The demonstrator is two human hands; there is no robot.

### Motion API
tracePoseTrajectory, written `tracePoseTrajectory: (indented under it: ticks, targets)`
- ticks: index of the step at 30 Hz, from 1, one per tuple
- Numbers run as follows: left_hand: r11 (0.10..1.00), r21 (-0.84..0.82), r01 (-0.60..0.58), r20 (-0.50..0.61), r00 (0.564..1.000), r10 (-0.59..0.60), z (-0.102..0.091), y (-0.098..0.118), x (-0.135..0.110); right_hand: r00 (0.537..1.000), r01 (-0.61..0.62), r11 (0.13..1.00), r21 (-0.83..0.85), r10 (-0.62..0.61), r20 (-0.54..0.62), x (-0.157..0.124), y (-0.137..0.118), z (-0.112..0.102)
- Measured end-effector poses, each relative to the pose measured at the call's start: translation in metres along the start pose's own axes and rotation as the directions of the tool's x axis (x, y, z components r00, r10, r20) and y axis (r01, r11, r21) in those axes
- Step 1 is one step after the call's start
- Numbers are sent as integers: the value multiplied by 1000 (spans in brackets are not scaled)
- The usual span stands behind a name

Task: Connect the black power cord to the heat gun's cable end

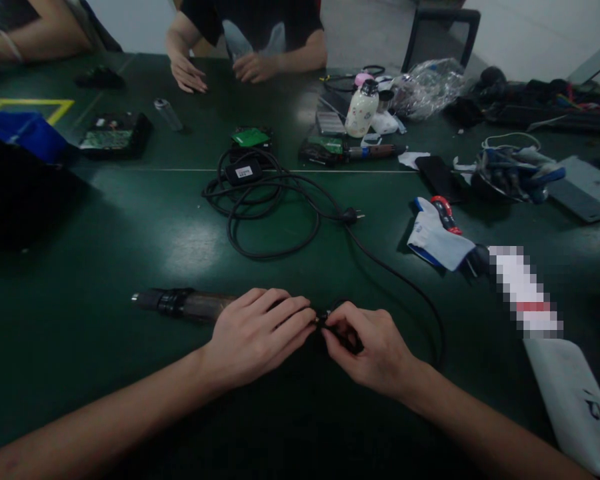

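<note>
A dark cylindrical power tool lies on its side on the green table, tip pointing left. My left hand rests over its rear end with the fingers curled round it. My right hand pinches the black cable where it joins the tool, fingertips of both hands almost touching. The cable runs up and right, then back to a coiled bundle with a power adapter and a plug.
A screwdriver with a red handle lies on a white and blue glove. Circuit boards, a white bottle, a phone and tangled tools lie further back. Another person's hands rest at the far edge. A white device sits at right.
</note>
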State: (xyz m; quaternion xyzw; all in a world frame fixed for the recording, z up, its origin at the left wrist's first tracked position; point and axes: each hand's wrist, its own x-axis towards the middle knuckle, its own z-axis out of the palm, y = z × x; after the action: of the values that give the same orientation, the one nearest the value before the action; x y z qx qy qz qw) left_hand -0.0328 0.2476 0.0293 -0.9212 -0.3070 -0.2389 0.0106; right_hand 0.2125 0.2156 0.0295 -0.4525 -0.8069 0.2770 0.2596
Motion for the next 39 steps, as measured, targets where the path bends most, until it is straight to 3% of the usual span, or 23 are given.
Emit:
tracePoseTrajectory:
  ticks: [7, 18, 39]
  targets:
    - [1000, -24, -8, 42, 999, 9, -1, -1, -1, 1000, 3, 1000, 8, -3, 2, 0, -1, -1]
    - [999, -6, 46, 6, 999, -46, 2, 4, 2, 1000, 17, 1000, 0, -17, -5, 1, 0, 1]
    - [1000, -19, 3, -1, 1000, -3, 1, 2, -1, 1000, 15, 1000, 15, -15, 3, 0, 1, 0]
